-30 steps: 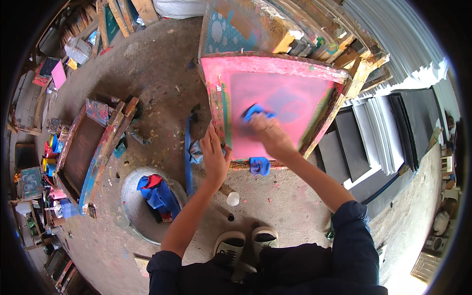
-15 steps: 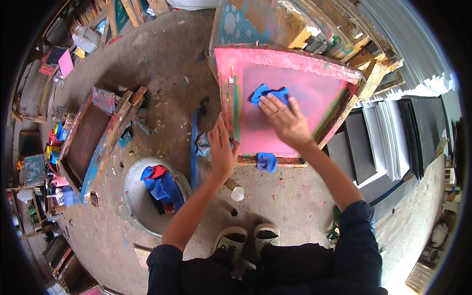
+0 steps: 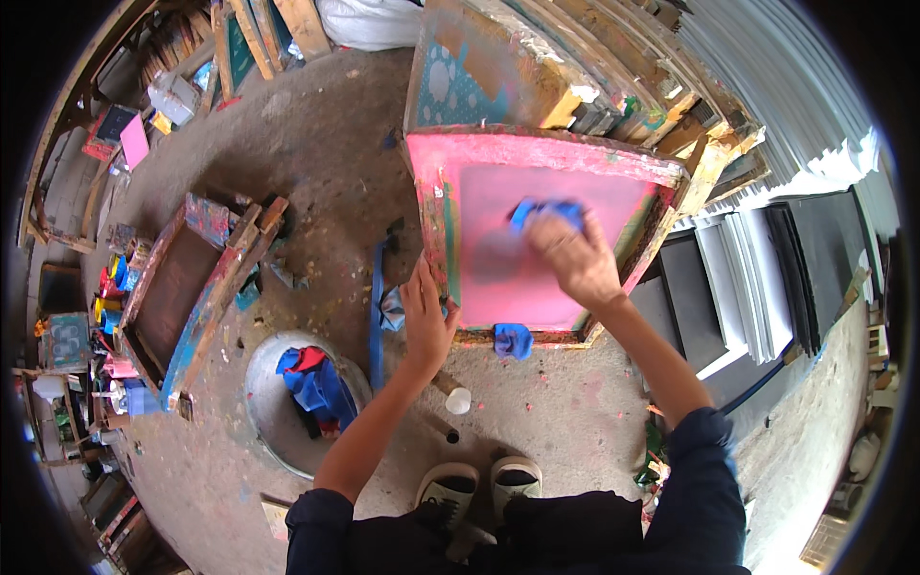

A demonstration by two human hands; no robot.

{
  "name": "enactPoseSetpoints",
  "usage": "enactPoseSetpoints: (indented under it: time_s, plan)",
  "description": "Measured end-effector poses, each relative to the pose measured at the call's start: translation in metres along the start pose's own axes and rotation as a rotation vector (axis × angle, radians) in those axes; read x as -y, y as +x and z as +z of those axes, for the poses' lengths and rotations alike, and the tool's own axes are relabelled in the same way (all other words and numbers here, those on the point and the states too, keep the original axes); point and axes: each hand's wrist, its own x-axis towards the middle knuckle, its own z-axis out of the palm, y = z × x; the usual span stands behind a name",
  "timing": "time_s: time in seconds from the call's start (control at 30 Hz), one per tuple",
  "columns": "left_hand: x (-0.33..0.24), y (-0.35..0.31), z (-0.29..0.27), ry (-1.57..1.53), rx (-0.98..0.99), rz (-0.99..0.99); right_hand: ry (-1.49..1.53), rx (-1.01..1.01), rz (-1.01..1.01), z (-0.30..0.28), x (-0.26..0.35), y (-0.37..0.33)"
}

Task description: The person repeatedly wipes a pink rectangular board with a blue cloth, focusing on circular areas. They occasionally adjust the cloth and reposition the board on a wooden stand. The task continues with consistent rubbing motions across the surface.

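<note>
A workshop with a paint-spotted concrete floor (image 3: 546,402) is shown, where a row of paint-crusted wooden frames (image 3: 623,72) is stacked upright at the back. In front of them, a pink-stained mesh screen in a wooden frame (image 3: 503,305) is set leaning. Near its upper right part, a crumpled blue cloth (image 3: 549,210) is held under the fingers of the right hand (image 3: 578,257), which is blurred. The left hand (image 3: 427,316) is placed at the frame's left edge, near the lower left corner; whether the rail is gripped or merely steadied cannot be told. A second crumpled blue cloth (image 3: 514,341) is draped over the lower edge. To the left, blue and red cloths (image 3: 321,385) are held in a round grey tub (image 3: 271,407).

The wiping is judged to be partway done: greyish mesh is exposed across the upper middle, though some darkness may be shadow, while pink is left along the lower part and borders.
</note>
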Motion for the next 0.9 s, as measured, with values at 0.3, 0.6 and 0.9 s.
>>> enactPoseSetpoints:
  time_s: [0.3, 0.6, 0.9]
  plan:
    - [-0.004, -0.003, -0.004, -0.007, 0.008, -0.017, 0.161, -0.09, -0.063, 0.008, 0.032, 0.021]
    - [-0.001, -0.005, -0.005, -0.013, 0.017, -0.031, 0.038, -0.04, -0.035, -0.011, 0.027, 0.043]
    - [0.006, -0.003, 0.002, -0.056, 0.006, 0.004, 0.772, 0.24, -0.101, 0.008, 0.105, -0.058]
